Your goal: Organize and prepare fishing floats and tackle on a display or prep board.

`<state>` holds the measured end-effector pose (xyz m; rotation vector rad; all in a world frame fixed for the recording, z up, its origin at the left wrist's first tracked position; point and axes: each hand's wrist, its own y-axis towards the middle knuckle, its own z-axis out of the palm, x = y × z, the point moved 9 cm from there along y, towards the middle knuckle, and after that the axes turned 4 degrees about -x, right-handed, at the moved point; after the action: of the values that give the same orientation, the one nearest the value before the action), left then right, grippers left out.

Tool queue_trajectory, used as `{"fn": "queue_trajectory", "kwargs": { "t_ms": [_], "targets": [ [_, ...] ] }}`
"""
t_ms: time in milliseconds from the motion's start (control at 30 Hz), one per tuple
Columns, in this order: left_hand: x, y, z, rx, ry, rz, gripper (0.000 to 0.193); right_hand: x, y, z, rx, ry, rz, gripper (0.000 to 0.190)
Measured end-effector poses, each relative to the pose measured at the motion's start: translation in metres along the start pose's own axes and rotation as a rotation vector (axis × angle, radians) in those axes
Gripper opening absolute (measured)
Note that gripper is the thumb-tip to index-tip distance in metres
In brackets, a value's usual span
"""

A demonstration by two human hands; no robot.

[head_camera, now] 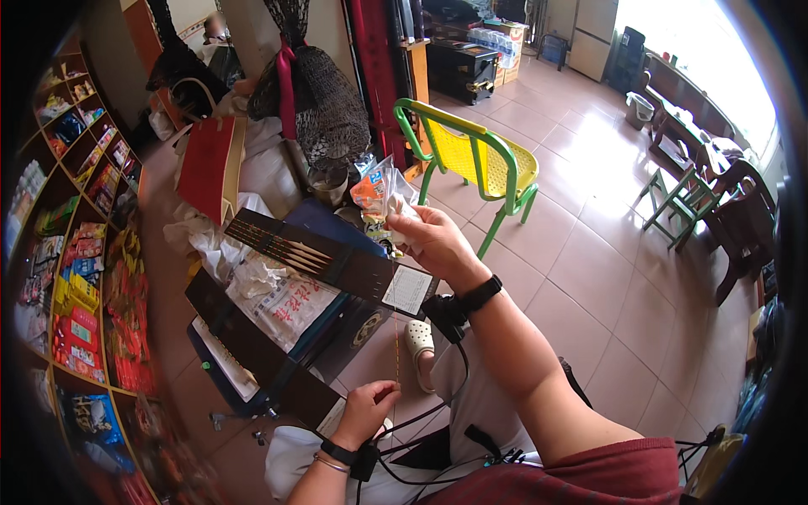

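Observation:
My right hand (435, 243) grips a crumpled white tissue (404, 221) above one half of a long black float case (350, 274). From my left hand (366, 407), a thin striped fishing-float tip (397, 353) runs upward between finger and thumb. A fine line continues towards the tissue; whether both hands hold the same float cannot be told. Several fishing floats (306, 257) with pale bodies and striped tips lie in that case half. The other dark half (252, 334) stretches down to the left. Beneath lies a white printed bag (297, 303) on a dark blue box (353, 328).
Snack shelves (82, 284) line the left. A yellow and green chair (480, 151) stands ahead, a green stool (682, 205) farther right. Beside my right hand is a plastic packet (372, 189). A black cable (429, 410) links wrist-worn devices. Another person (218, 47) is far back.

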<state>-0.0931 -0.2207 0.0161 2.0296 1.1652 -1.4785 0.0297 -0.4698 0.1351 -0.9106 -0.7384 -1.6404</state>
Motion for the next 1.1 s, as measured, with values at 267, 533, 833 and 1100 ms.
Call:
{"fn": "queue_trajectory", "kwargs": {
  "t_ms": [267,533,833,1100],
  "targets": [
    [0.001,-0.003,0.008,0.094,0.062,-0.031,0.027,0.034,0.003,-0.031,-0.15,0.403,-0.17,0.025],
    [-0.016,0.003,-0.039,-0.072,-0.4,-0.081,0.022,0.036,0.005,-0.022,0.043,0.557,-0.185,0.026],
    [-0.018,-0.002,-0.069,-0.163,-0.436,-0.087,0.016,0.043,0.015,-0.069,-0.048,0.774,-0.412,0.032],
    [-0.033,0.004,-0.116,-0.354,-0.617,0.021,0.023,-0.034,-0.005,0.001,0.042,-0.293,0.16,0.027]
  ]
}}
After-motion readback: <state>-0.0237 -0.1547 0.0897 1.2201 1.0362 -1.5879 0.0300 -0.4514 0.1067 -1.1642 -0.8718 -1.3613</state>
